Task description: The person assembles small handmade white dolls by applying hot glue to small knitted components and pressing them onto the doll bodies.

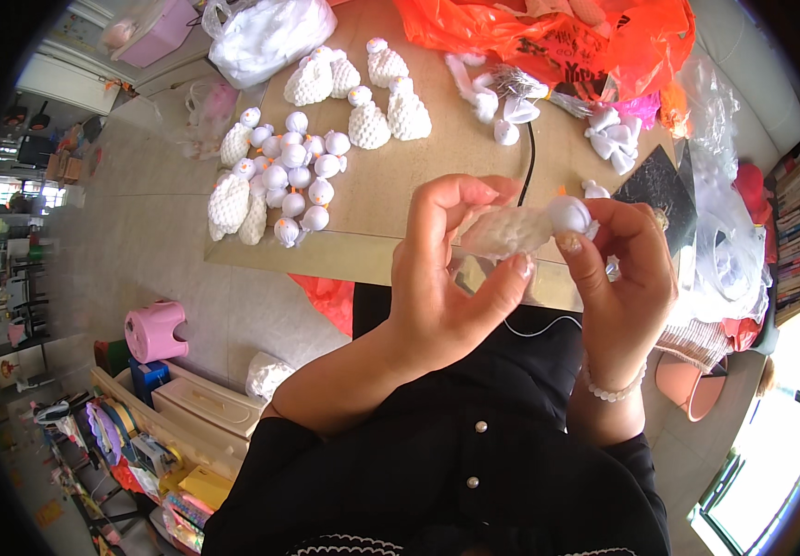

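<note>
Over the table's near edge, my left hand [441, 278] curls its fingers and thumb around a white, bumpy-textured doll body [508, 232]. My right hand [624, 273] pinches a small white ball head [570, 216] with an orange tip between thumb and fingers. The head is right at the body's right end; whether the two are joined, I cannot tell. Left of my hands lies a cluster of similar white ball heads [298, 176] with orange noses. Around it sit several white bumpy dolls with heads on, such as one doll [368, 120] behind the cluster.
Along the table's back are a white plastic bag [270, 37] and a red plastic bag [548, 42]. White fabric pieces [613, 139] and a black square [656, 193] lie at the right. A black cord [531, 162] crosses the tabletop. A pink stool [155, 331] stands on the floor.
</note>
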The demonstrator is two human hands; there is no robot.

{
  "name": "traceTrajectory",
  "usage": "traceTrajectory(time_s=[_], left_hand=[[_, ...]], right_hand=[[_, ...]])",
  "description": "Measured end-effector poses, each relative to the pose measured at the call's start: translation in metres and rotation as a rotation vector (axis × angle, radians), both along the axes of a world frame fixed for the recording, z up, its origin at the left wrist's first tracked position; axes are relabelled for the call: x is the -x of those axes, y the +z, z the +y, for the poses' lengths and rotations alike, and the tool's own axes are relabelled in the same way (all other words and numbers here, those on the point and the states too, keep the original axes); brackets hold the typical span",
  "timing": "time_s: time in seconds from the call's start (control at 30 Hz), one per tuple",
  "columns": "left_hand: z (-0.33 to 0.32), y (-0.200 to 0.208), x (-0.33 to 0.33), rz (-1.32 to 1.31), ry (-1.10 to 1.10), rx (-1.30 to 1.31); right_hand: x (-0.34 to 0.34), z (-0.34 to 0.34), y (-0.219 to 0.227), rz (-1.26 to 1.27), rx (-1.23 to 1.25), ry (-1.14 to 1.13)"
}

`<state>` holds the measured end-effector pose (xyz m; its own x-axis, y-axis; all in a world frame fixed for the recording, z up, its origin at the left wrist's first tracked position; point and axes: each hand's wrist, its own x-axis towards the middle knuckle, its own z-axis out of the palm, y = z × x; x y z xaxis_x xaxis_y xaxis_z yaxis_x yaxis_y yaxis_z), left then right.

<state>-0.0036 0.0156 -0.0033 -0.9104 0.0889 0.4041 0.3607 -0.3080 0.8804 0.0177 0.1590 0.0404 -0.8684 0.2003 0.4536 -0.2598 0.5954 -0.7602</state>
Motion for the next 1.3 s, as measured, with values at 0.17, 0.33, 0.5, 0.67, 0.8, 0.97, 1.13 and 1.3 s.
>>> traceTrajectory(time_s=[0.17, 0.33, 0.5, 0.67, 0.8, 0.97, 1.13, 1.3], left_hand=[[-0.001, 0.002, -0.003, -0.066, -0.032, 0.062], [-0.004, 0.007, -0.005, -0.172, -0.076, 0.059], [-0.002, 0.009, -0.006, -0.219, -0.191, -0.142], [-0.011, 0.011, -0.005, -0.277, -0.217, -0.015], [-0.01, 0.012, -0.003, -0.315, -0.214, -0.019], [-0.012, 0.011, -0.002, -0.314, -0.225, -0.022], [-0.009, 0.011, 0.0, -0.436, -0.313, -0.227], [-0.009, 0.015, 0.001, -0.338, -0.311, -0.092]], right_hand=[[0.003, 0.004, -0.006, 0.04, 0.042, 0.119], [-0.001, 0.005, -0.007, 0.031, 0.156, 0.25], [-0.004, 0.003, -0.009, -0.047, 0.286, 0.222], [-0.003, 0.003, -0.009, -0.056, 0.275, 0.19], [-0.003, 0.002, -0.006, -0.044, 0.25, 0.193], [-0.006, 0.001, -0.008, -0.021, 0.188, 0.175], [-0.009, 0.0, -0.007, 0.071, -0.003, 0.152], [-0.009, 0.0, -0.001, 0.075, -0.004, 0.14]])
